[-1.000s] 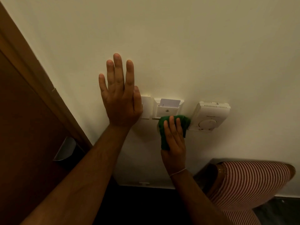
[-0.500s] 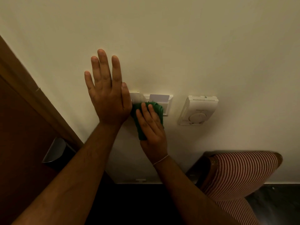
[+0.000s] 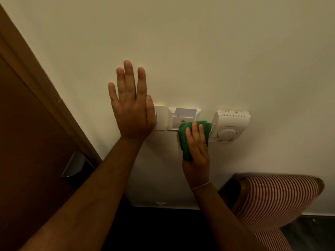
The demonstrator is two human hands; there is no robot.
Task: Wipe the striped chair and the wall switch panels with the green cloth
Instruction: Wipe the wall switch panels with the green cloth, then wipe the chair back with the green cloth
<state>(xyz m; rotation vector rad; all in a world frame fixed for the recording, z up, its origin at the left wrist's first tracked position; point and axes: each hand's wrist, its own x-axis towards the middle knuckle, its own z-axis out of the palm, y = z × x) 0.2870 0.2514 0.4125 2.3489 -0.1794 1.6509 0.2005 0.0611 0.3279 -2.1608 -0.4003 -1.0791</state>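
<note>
My right hand (image 3: 197,151) presses the green cloth (image 3: 184,140) against the wall, over the lower right corner of the white key-card panel (image 3: 183,117) and beside the white thermostat (image 3: 230,126). A white card (image 3: 185,113) stands in the panel's slot. My left hand (image 3: 131,105) lies flat and open on the wall, its thumb edge covering part of the white switch plate (image 3: 160,117). The red-and-white striped chair (image 3: 275,200) stands against the wall at the lower right.
A brown wooden door and frame (image 3: 36,109) run along the left. A metal door handle (image 3: 74,164) sticks out below the frame. The floor below is dark, and a white skirting strip (image 3: 160,204) runs along the wall's base.
My right hand has slid the cloth to the right, from the gap by the switch plate back to the card panel's right edge. My left hand stays flat on the wall.
</note>
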